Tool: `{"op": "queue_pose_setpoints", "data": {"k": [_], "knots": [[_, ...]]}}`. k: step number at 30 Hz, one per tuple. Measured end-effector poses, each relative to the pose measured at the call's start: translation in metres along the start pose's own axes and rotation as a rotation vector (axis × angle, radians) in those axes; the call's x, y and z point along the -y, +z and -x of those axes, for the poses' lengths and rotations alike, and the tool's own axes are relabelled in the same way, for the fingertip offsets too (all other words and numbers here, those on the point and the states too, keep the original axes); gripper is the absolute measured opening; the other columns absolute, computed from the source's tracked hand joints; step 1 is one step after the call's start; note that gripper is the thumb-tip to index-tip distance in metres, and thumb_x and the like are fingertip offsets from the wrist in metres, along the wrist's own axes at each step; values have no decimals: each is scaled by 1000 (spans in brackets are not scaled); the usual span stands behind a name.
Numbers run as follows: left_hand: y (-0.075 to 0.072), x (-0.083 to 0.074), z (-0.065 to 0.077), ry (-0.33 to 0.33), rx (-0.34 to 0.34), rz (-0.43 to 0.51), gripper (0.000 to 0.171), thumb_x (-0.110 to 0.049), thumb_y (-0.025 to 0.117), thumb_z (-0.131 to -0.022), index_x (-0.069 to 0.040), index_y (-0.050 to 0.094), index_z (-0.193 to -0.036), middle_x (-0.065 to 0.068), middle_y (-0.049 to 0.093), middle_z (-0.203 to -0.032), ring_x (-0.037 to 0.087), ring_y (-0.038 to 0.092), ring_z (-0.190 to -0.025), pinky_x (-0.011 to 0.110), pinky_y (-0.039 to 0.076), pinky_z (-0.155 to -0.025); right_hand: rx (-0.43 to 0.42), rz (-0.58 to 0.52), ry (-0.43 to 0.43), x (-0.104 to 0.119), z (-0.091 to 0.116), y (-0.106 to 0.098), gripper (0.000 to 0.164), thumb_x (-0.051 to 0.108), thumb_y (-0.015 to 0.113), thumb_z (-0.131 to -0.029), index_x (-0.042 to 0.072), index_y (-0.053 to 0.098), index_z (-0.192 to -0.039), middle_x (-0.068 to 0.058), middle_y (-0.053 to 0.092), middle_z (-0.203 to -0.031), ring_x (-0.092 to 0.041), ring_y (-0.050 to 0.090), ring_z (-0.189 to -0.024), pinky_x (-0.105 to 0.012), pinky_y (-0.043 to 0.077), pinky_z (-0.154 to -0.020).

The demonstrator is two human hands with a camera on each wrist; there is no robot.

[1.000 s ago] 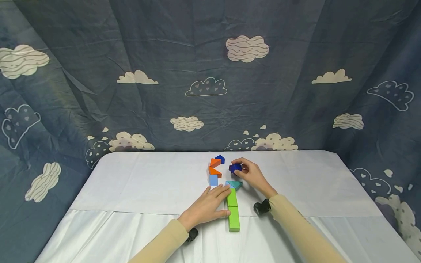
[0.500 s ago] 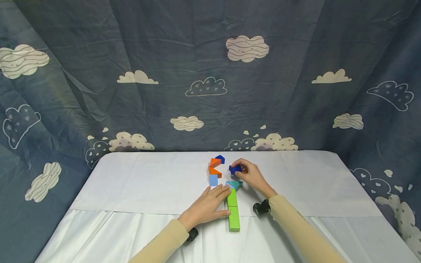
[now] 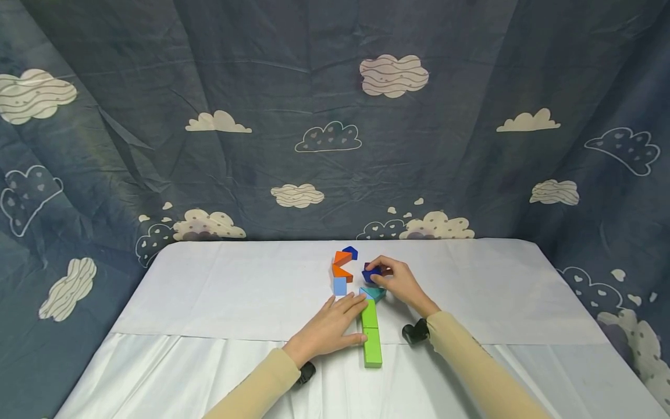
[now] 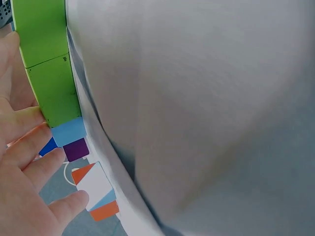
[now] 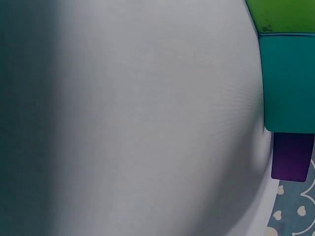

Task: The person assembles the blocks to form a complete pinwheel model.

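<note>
My right hand (image 3: 400,281) pinches a dark blue block (image 3: 371,275) between thumb and fingers, just beyond a teal triangular block (image 3: 378,294). Whether the blue block touches the teal one cannot be told. A purple block face (image 5: 292,157) shows beyond the teal block in the right wrist view. My left hand (image 3: 328,329) lies with fingers spread along the left side of two green blocks (image 3: 369,315), set end to end. Its thumb touches the nearer green block, and its fingertips reach the farther one and a light blue triangle (image 3: 364,293).
Left of the held block stands a curved row: a light blue square block (image 3: 339,286), two orange triangular blocks (image 3: 342,274) and another dark blue block (image 3: 351,252). White cloth covers the table (image 3: 235,291). A dark cloud-patterned curtain (image 3: 335,174) hangs behind its far edge.
My right hand has moved slightly nearer and left, bringing the dark blue block closer to the teal one and turning it a little. My left hand has stayed in place.
</note>
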State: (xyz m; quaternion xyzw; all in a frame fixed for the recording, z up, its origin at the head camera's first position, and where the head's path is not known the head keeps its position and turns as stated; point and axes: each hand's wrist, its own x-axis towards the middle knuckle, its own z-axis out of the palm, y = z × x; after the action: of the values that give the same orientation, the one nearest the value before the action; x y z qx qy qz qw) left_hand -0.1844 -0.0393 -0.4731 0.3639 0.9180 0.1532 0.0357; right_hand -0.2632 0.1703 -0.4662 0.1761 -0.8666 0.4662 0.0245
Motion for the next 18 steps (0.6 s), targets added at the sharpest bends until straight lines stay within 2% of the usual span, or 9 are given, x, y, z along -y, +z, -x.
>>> {"op": "queue_pose_setpoints", "data": {"k": [6,13,18], "knots": [[-1,0,0,2,-2,4,70,-52,51,-94,-12,34,-149,1,26,-155,22,22,-142,52,21,-112,23,-15,-7,0,0,2,17,-5,63,-83,6,66,-96,-16,63,-112,-31,59,-98,-46,49,-91],[-1,0,0,0,-1,7,70,-52,51,-94,-12,34,-149,1,26,-156,21,22,-142,52,21,-112,87,4,-12,-1,1,3,23,-5,60,-83,4,67,-103,-16,63,-114,-29,60,-99,-45,50,-91],[-1,-1,1,-6,1,9,70,-51,52,-94,-12,34,-149,1,27,-155,21,22,-142,51,21,-112,121,13,-18,-2,2,2,22,-6,59,-84,1,68,-102,-17,63,-112,-32,59,-100,-47,48,-92]]}}
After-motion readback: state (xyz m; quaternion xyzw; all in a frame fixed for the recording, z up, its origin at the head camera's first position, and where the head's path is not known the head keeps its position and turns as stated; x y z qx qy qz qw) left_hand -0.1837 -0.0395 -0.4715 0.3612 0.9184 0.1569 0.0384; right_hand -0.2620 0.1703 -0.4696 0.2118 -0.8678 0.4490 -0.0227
